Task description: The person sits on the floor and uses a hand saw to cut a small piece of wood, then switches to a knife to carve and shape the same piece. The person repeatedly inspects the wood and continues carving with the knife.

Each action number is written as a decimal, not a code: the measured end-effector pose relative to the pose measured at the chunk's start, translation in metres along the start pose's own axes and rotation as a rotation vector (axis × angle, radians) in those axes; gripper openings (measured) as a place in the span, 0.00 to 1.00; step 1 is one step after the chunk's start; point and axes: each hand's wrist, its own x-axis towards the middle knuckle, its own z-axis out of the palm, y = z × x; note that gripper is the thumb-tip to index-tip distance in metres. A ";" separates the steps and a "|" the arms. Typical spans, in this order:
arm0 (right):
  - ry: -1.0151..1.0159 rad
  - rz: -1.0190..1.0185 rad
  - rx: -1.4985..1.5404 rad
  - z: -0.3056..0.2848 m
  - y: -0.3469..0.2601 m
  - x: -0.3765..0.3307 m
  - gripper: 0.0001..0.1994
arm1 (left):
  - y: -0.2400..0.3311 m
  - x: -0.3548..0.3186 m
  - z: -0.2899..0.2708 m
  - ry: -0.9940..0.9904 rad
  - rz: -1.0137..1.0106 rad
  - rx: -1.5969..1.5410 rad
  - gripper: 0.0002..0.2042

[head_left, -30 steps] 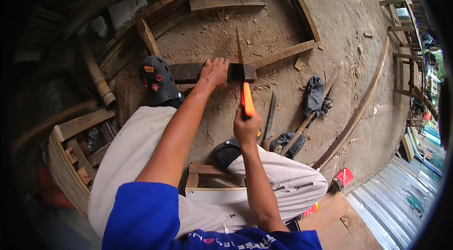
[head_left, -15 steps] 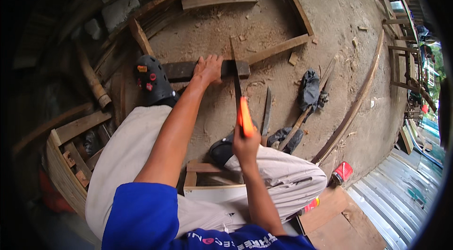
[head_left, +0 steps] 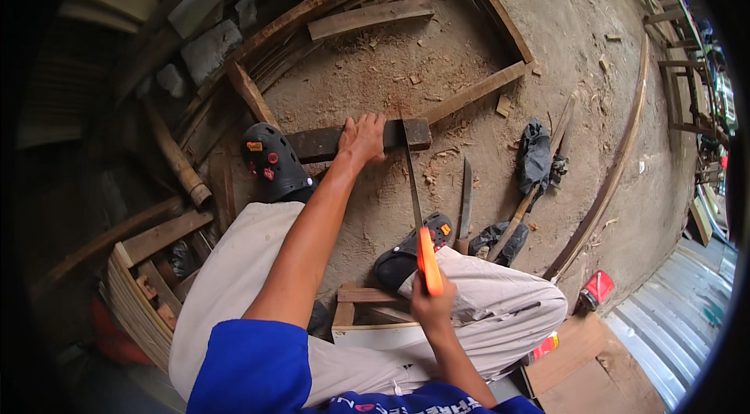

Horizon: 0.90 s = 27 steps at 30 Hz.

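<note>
Watching the head view here: left hand (head_left: pixel 366 138) is pressed flat, fingers spread, on the dark plank (head_left: pixel 344 142) in the middle of the frame, pinning it to the dirt floor. Right hand (head_left: pixel 434 306) at lower centre has a closed grip on the orange-handled saw (head_left: pixel 416 203), blade resting on the plank near its right end. I can't see how deep the cut goes, but the end piece isn't off, so I'd guess most of the sawing is left.

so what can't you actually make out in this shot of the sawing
Head view only:
- Saw teeth: blade seen edge-on, too thin.
- Depth of the cut in the dark plank: too small; left hand covers the wood beside it.
- Right hand fingers: curled round the orange handle.
- Red can: partly behind the knee.
- Left rim: in shadow.
</note>
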 end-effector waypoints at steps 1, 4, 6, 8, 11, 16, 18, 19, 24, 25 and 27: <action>0.015 -0.125 0.024 -0.018 -0.006 -0.023 0.09 | -0.001 0.002 0.000 0.000 0.004 0.002 0.43; -0.004 -0.112 0.040 -0.022 -0.009 -0.020 0.06 | 0.000 0.003 0.003 -0.005 -0.007 0.005 0.42; -0.077 -0.038 0.090 0.008 0.006 0.022 0.05 | 0.002 0.004 0.004 0.011 -0.013 -0.025 0.41; -0.012 -0.015 0.165 0.035 0.025 0.048 0.06 | 0.005 0.002 0.003 -0.002 -0.022 -0.005 0.39; -0.004 0.018 0.157 0.033 0.037 0.019 0.06 | 0.008 -0.002 0.003 -0.013 -0.028 -0.001 0.39; 0.055 -0.030 0.162 -0.022 0.004 -0.038 0.06 | 0.005 0.006 -0.003 -0.046 -0.040 0.078 0.41; 0.077 -0.096 0.166 -0.003 -0.003 0.012 0.05 | 0.004 0.006 -0.002 0.034 -0.024 0.054 0.41; 0.021 -0.058 0.086 0.012 -0.003 0.043 0.05 | 0.005 0.004 -0.001 -0.023 -0.034 0.039 0.41; 0.018 -0.093 0.112 0.044 0.018 0.077 0.08 | 0.005 -0.001 -0.001 -0.023 -0.025 0.043 0.43; 0.018 -0.160 0.056 0.028 0.017 0.047 0.07 | 0.005 0.000 0.000 -0.052 -0.026 0.029 0.43; 0.049 -0.193 0.060 -0.009 0.010 -0.019 0.07 | 0.003 0.001 0.002 -0.058 -0.031 0.015 0.43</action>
